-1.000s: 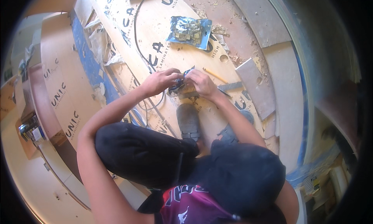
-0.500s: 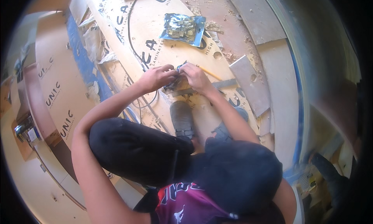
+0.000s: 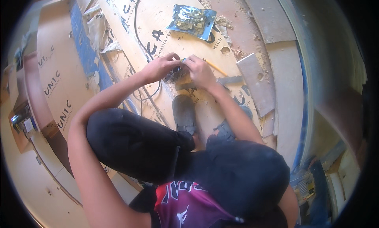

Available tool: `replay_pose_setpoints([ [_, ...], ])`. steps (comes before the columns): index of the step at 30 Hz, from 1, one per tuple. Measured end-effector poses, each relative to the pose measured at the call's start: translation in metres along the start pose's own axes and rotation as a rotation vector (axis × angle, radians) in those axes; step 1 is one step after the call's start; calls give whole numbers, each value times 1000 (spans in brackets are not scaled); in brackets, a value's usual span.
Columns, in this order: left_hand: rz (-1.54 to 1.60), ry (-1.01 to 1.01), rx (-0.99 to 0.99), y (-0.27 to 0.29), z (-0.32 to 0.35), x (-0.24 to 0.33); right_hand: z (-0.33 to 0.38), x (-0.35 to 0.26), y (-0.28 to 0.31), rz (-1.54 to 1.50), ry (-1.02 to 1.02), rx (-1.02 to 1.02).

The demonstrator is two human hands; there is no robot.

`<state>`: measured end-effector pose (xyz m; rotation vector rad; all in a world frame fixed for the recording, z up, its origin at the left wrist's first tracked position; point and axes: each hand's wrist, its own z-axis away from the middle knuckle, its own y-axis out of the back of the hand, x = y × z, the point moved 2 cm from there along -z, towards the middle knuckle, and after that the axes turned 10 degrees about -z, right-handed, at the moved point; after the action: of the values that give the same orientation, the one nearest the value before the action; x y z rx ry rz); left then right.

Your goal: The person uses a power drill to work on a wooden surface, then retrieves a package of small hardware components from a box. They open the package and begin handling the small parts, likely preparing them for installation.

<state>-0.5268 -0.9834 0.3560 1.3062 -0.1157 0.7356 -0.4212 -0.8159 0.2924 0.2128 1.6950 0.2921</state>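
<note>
Both my hands are closed, fingertips pinching close together at the top of a small plastic packet [image 3: 173, 74] with dark contents. My left hand [image 3: 162, 66] grips it from the left. From the other side my right hand [image 3: 200, 72] holds its upper edge, only a narrow gap from the left fingers. What lies inside cannot be made out, and the fingers hide part of the packet. Beyond the hands, a silver-blue pouch [image 3: 192, 23] with several small brass-coloured pieces showing lies flat on a printed tan board [image 3: 160, 12]. A yellow pencil [image 3: 217, 68] rests beside my right hand.
A flat grey strip [image 3: 230, 81] lies under and right of my right wrist. A dark cable [image 3: 137, 28] curves along the board's left. Grey boards [image 3: 258, 83] and wood shavings [image 3: 237, 53] are at right. My shoe [image 3: 184, 109] stands just nearer than the packet.
The view has shifted slightly. My hands stay at the packet's top, and the blue edge that stood above the right fingers is now mostly out of sight.
</note>
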Motion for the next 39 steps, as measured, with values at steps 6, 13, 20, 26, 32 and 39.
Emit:
replay_pose_setpoints([
  [6,92,33,-47,4,-1,5,2,2,20,-478,-29,-12],
  [13,79,-81,-76,11,-15,18,-2,-7,43,-341,-61,-152],
  [20,131,-35,-102,18,-20,20,-3,-23,37,-263,23,-194],
  [26,337,-183,-133,23,-16,59,32,-43,56,-418,84,-255],
  [32,573,-340,-258,33,-13,98,82,-69,87,-489,109,-335],
  [39,564,-48,-213,27,-5,77,100,-62,118,-506,-123,-215],
])
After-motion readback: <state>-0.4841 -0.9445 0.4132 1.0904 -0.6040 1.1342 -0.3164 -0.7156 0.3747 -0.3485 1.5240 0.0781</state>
